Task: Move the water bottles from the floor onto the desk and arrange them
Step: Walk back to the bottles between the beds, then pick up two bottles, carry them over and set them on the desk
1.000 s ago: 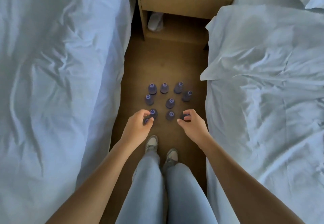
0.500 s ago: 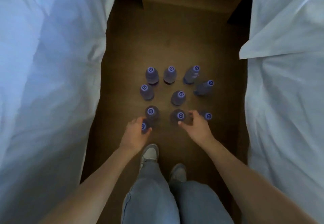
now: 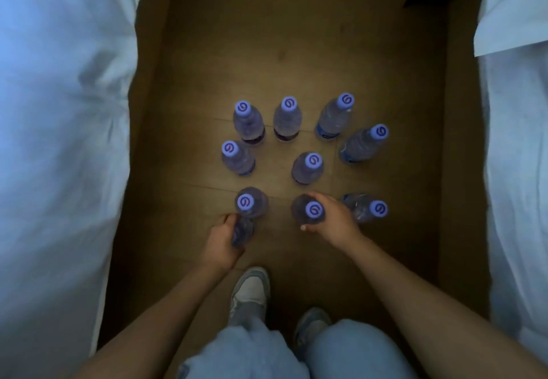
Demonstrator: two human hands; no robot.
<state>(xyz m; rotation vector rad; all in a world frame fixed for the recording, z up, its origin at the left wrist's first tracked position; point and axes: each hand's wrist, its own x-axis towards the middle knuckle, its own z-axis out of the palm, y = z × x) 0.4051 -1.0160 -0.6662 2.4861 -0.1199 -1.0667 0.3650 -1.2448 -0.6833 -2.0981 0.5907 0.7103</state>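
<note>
Down on the brown wooden floor (image 3: 281, 61), ten clear plastic water bottles with purple caps (image 3: 308, 168) stand upright, long axes vertical. The left hand (image 3: 221, 240) curls round the bottle at seven o'clock (image 3: 241, 232); the right hand (image 3: 332, 220) wraps the bottle at six (image 3: 307, 211). White beds (image 3: 59, 141) crowd both sides; straight up looks the freest path.

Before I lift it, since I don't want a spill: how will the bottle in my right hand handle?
The bottle under the right hand stands upright with its cap on, so it will probably not leak. It looks like thin clear plastic, so it may dent under a hard squeeze. Tall and narrow, it could tip if nudged.
</note>
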